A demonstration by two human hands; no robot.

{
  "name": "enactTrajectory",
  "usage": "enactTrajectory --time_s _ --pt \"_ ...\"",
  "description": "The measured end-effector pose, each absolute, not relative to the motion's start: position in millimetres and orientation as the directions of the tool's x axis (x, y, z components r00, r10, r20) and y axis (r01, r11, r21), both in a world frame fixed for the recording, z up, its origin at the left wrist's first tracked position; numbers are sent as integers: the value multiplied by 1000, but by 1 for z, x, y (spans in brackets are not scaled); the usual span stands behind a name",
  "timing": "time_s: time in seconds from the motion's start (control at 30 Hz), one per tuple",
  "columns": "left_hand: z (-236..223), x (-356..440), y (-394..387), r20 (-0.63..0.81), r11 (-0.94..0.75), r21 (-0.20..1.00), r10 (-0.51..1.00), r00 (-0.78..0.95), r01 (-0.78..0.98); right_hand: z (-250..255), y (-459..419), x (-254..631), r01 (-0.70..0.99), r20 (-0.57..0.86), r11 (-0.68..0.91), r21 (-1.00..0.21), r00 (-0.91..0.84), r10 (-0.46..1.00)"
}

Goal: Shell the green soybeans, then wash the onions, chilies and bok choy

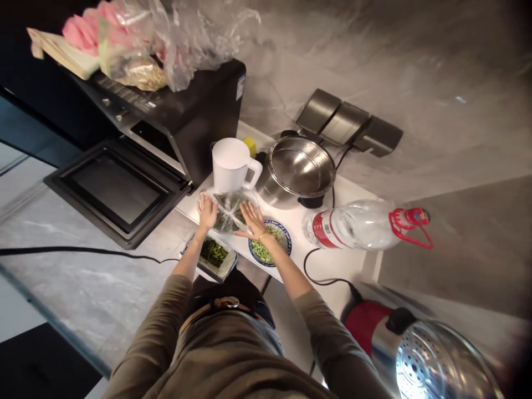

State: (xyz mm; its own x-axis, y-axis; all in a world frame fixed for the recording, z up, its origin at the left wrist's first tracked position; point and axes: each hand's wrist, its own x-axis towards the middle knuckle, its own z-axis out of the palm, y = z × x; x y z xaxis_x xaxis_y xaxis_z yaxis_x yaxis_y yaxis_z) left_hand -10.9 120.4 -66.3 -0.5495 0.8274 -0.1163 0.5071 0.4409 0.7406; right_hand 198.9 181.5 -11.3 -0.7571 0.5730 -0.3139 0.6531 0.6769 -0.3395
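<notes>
A clear plastic bag (228, 213) with dark green contents lies on the white counter. My left hand (206, 211) rests on its left side, fingers stretched out. On the bag's right side lies my right hand (251, 219), its fingers spread. Just below the right hand is a blue-rimmed bowl (287, 235) of chopped green pieces, partly covered by my wrist. Nearer my body, at the counter's edge, a rectangular container (228, 268) holds dark green pieces; my left forearm overlaps its left end.
Behind the bag stand a white jug (231, 165) and a steel pot (301, 166). A large plastic bottle (361, 226) is to the right. On the left, an oven's door (120, 188) hangs open. A steel steamer (432, 360) is at lower right, with a black cord (328, 281) nearby.
</notes>
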Motion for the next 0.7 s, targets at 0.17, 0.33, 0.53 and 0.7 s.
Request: enactTrajectory --time_s 0.17,0.33,0.53,0.7 --pt "-77 13 114 -133 424 513 898 -419 746 -36 175 167 712 -461 670 -210 -677 574" --pt "-93 13 109 -103 415 444 904 -414 794 -47 172 166 720 -481 664 -203 -664 573" --pt "-92 16 111 -95 428 503 891 -444 751 -50 176 162 766 -556 592 -251 -615 559" --pt "-70 15 132 -103 386 859 776 -623 338 -39 179 161 753 -294 543 -371 -650 701"
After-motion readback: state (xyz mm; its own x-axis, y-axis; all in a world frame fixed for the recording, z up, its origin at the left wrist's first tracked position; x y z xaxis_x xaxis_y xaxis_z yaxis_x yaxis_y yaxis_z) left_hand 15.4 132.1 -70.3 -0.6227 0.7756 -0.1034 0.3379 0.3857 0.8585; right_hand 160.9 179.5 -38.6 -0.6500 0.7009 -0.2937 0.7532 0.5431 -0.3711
